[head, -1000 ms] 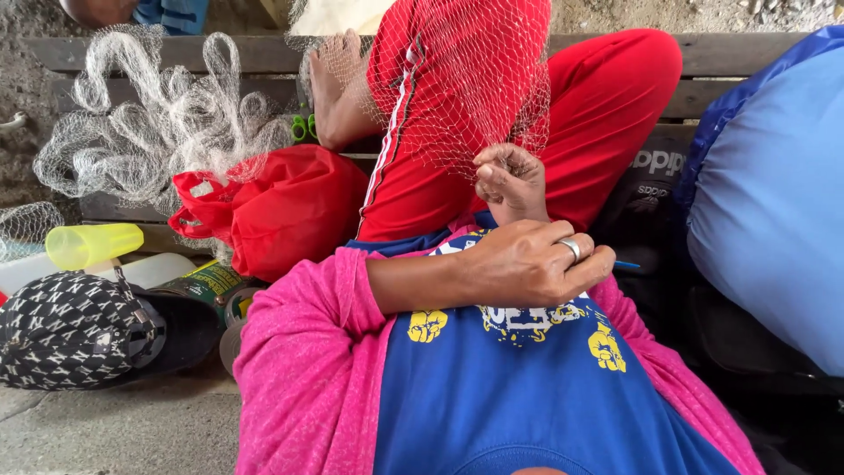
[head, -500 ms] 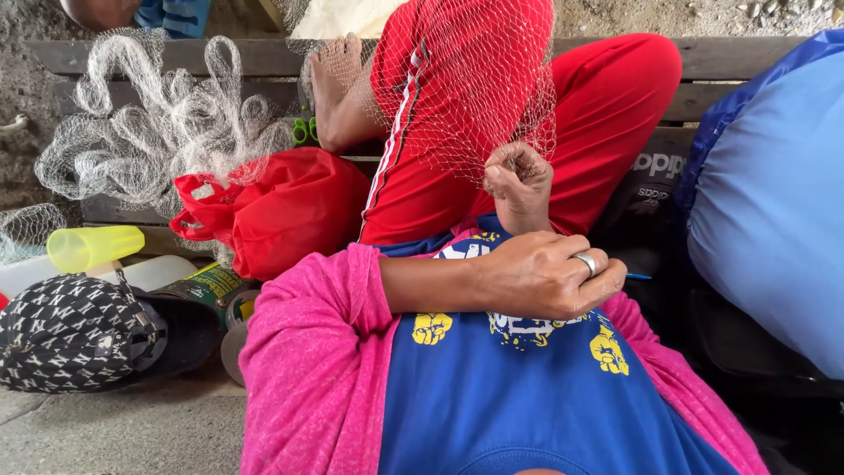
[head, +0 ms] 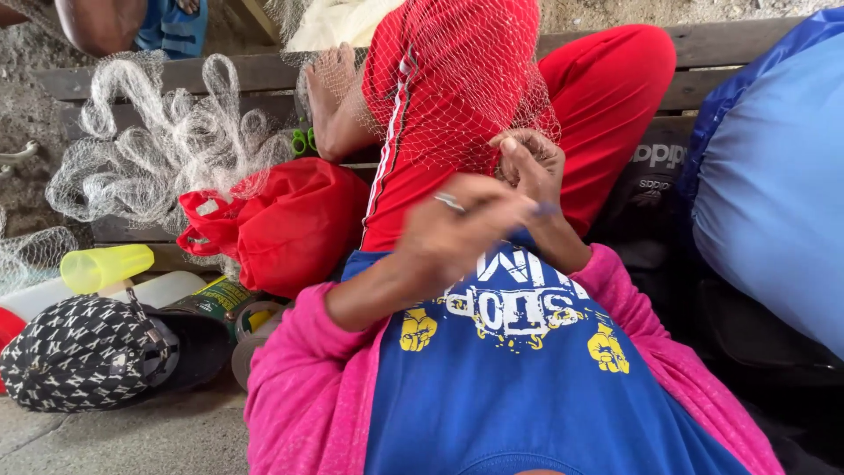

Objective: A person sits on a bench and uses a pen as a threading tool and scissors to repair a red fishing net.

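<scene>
Fine knotted mesh, thin cord – net [head: 457, 79]. Glossy red plastic – bag [head: 290, 224]. Matt woven cloth, patterned: cap [head: 79, 352]. Translucent smooth plastic cup [head: 105, 266]. Rough weathered wood, bench [head: 747, 40]. Shiny metal ring [head: 448, 202].

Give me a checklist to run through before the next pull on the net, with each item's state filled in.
1. Right hand has the net pinched at its lower edge: ok.
2. Left hand is sharp enough to judge its grip: not ok, it is blurred.
3. The small blue thing at the left hand's fingers can be identified: cannot tell.
4. Net is stretched over the red trouser knee: ok.
5. Loose white netting lies apart from the hands, beside the red bag: ok.
6. Net hooked on the bare foot: cannot tell.
</scene>
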